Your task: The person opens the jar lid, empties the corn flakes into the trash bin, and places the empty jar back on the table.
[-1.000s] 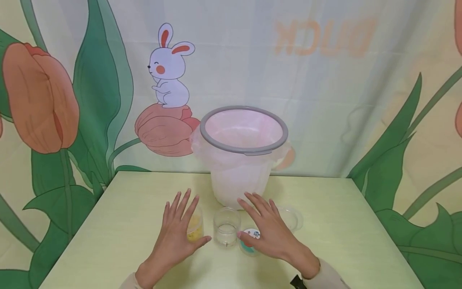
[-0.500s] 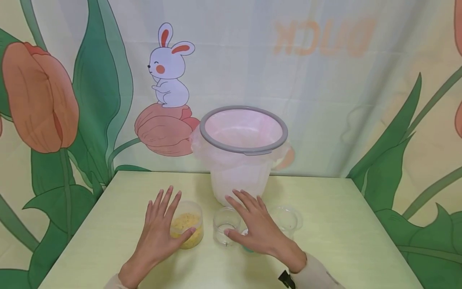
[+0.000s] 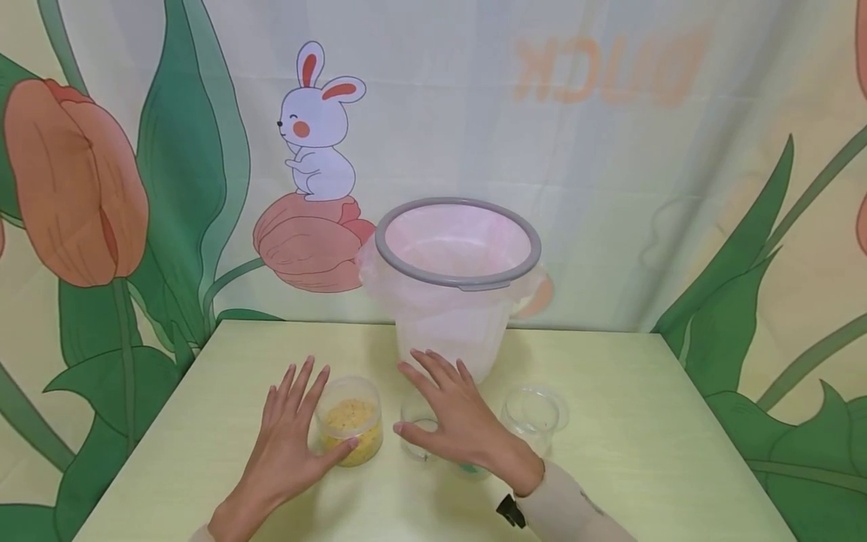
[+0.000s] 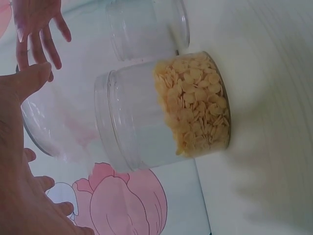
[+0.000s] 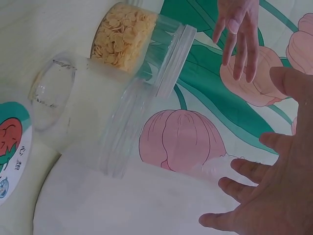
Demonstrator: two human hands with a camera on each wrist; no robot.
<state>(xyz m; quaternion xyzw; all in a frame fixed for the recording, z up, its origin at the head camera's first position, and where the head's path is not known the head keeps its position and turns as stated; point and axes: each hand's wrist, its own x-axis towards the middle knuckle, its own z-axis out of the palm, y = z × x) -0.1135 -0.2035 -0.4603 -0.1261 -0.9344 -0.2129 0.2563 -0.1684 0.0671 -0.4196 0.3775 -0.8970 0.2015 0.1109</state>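
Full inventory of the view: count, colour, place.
Flake jar: 1, clear, table, left of centre
Flakes: many, yellow, inside it
Middle jar: 1, clear, right of flake jar
Rightmost container: 1, clear, table right
Strawberry-printed disc: 1, white/red/green, beside middle jar
Bin: 1, whitish, table back
Liner: 1, pinkish, in bin, overhanging
Table: 1, yellow-green, foreground
Backdrop: 1, multicoloured, behind table
Sleeves: 2, beige, wrists
Black fitting: 1, right wrist
Left grip: 1, bare, near flake jar
Right grip: 1, bare, near middle jar
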